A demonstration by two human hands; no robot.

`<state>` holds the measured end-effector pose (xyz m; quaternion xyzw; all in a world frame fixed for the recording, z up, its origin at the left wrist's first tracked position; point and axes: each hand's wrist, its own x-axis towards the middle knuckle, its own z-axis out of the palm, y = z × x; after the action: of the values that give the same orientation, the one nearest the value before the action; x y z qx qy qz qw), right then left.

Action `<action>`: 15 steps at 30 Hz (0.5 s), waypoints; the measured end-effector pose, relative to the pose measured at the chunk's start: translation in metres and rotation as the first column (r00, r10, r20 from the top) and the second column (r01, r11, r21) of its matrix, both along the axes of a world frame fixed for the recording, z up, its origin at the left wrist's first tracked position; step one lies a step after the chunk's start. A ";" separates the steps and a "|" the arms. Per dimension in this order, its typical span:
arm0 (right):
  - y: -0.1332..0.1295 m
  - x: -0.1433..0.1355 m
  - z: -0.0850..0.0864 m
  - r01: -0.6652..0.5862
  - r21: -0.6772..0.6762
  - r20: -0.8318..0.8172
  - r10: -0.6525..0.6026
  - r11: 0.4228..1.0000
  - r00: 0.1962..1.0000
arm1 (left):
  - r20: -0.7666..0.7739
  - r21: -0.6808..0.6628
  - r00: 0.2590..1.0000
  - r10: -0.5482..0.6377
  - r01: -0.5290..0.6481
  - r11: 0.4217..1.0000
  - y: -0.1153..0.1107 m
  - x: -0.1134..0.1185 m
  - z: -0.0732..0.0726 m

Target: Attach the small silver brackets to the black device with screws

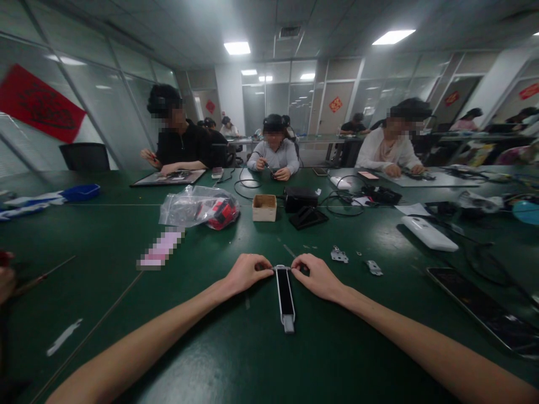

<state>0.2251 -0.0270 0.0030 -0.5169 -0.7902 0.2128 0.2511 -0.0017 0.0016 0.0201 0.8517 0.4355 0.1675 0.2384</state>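
A narrow device with a black face and a pale frame point(286, 293) lies lengthwise on the green table point(202, 348), with a light grey block at its near end. At its far end, my left hand point(249, 272) pinches a thin piece from the left side. My right hand point(315, 275) has its fingers closed at the same end from the right. The thin piece between the two hands is too small to make out. Small metal brackets point(339, 255) lie to the right of my right hand.
Beyond my hands are a clear plastic bag point(189, 207), a small open box point(264, 209) and a black case point(301, 199). A white device point(429, 233) and a large dark phone point(480, 308) lie right. Other people sit across; another person's hand point(5, 280) shows at far left.
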 end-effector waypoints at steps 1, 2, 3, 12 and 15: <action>0.000 0.000 -0.001 0.002 -0.004 -0.001 -0.002 1.000 1.000 | 0.000 -0.002 1.000 -0.001 0.001 1.000 0.000 0.000 0.000; 0.000 0.000 -0.001 0.002 -0.008 -0.003 -0.002 1.000 1.000 | 0.000 -0.003 1.000 0.000 0.000 1.000 0.000 0.000 0.001; 0.001 0.000 -0.002 0.003 -0.010 -0.006 -0.003 1.000 1.000 | -0.001 -0.005 1.000 -0.001 0.001 1.000 0.001 -0.001 0.001; -0.002 -0.001 0.003 0.001 -0.001 -0.019 -0.001 1.000 1.000 | 0.008 0.002 1.000 -0.016 0.016 1.000 0.002 -0.002 -0.001; -0.001 0.001 0.008 -0.022 -0.002 0.007 0.022 1.000 1.000 | 0.003 0.011 1.000 -0.024 0.024 1.000 0.001 -0.002 0.000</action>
<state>0.2263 -0.0275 0.0108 -0.5090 -0.7965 0.2147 0.2456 -0.0040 0.0031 0.0204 0.8579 0.4241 0.1682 0.2364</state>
